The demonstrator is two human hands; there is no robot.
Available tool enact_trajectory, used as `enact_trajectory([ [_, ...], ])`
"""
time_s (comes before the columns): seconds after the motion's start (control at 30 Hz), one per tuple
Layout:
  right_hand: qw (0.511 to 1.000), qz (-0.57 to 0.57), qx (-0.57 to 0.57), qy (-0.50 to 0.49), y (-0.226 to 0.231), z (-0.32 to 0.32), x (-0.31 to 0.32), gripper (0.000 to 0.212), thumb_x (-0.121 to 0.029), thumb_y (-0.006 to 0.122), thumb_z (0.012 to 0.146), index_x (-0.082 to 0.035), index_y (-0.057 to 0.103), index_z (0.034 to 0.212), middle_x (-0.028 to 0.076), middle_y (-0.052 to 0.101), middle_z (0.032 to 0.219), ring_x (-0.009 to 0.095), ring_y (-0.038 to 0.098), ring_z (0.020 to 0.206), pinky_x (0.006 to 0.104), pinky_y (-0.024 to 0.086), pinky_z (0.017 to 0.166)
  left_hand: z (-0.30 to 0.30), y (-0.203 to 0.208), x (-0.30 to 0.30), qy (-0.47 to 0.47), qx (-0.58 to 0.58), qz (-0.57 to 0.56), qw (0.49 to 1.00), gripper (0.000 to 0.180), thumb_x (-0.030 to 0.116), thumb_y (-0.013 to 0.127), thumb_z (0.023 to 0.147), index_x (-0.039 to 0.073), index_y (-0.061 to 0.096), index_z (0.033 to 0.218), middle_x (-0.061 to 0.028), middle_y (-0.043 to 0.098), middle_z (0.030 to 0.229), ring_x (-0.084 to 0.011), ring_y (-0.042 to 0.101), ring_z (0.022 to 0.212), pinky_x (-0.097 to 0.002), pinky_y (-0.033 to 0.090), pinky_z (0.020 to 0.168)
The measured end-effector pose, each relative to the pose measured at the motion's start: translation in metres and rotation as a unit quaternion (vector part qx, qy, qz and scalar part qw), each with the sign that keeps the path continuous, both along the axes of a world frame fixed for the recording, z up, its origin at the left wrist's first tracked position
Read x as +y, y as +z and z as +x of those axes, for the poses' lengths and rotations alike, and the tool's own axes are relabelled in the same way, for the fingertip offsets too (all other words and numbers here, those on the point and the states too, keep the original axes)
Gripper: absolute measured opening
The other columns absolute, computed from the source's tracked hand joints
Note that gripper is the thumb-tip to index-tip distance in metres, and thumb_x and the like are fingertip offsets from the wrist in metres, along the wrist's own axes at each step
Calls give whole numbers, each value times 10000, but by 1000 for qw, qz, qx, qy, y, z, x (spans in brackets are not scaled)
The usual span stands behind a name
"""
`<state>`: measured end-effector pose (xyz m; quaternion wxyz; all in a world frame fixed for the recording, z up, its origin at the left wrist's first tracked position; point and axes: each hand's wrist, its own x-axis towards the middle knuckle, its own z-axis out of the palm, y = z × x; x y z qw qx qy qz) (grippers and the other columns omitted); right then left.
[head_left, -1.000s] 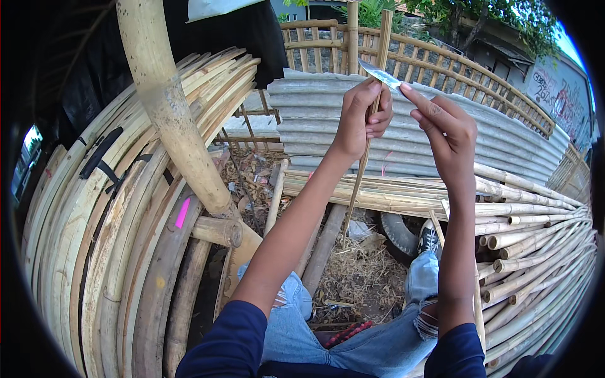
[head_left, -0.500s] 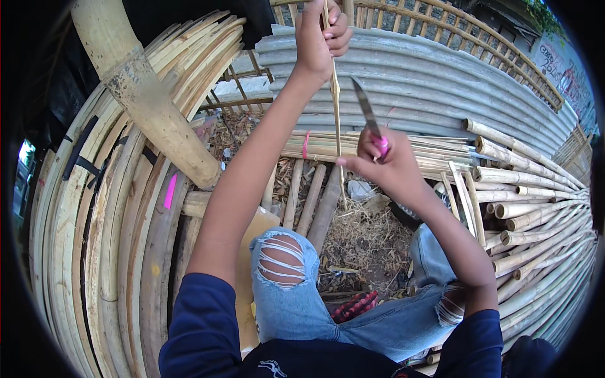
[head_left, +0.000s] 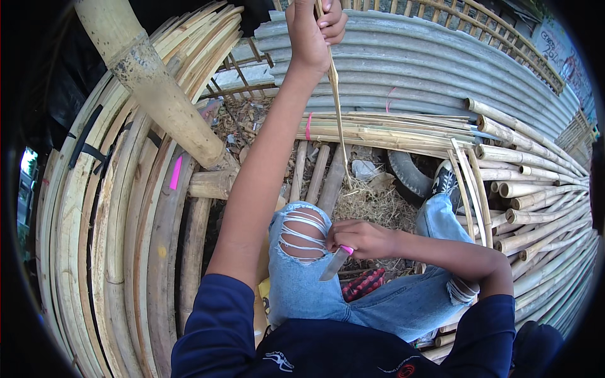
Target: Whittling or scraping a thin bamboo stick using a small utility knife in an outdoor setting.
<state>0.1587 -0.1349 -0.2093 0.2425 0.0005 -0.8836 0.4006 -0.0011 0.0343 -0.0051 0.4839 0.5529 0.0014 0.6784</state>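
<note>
One long, slim, pale-brown bamboo strip [head_left: 339, 107] is gripped near its upper part by the left hand [head_left: 315, 34], whose fingers are closed around it. The right hand [head_left: 360, 239] is curled shut on a small knife with a bright pink handle and a grey metal blade [head_left: 333, 264].

From the left hand, the strip's long axis is directed steeply downward and slightly to the right, with its lower end set ahead of the right hand and a little to its left. The strip is not touched by the right hand or by the knife; the left hand is the nearer one, being already upon it. By the knife's blade, a line is drawn from the right hand back toward the body and leftward, away from the strip, above the torn, light-blue denim jeans [head_left: 302, 286]; whether cloth is touched cannot be told.

Beyond the right hand, a flat bundle of pale bamboo slats [head_left: 391, 135] is crossed by the strip in view, and a black rubber tyre [head_left: 408, 175] is seen ahead and to the right.
</note>
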Motion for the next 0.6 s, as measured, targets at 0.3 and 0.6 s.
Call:
enact_trajectory([
  [0.3, 978, 204, 29, 22, -7, -2, -3, 175, -63, 554, 708, 19, 505, 854, 150, 553, 978, 290, 561, 929, 392, 483, 832, 5, 2, -7, 30, 27, -8, 999, 422, 469, 420, 930, 115, 374, 704, 61, 267, 515, -17, 184, 392, -163, 154, 331],
  [0.6, 990, -5, 75, -118, -12, -3, 10, 151, -27, 632, 755, -10, 513, 845, 119, 582, 816, 302, 593, 761, 378, 492, 706, 17, 3, -10, 17, 20, -12, 1000, 395, 418, 409, 950, 104, 376, 712, 55, 271, 523, -16, 194, 389, -166, 158, 331],
])
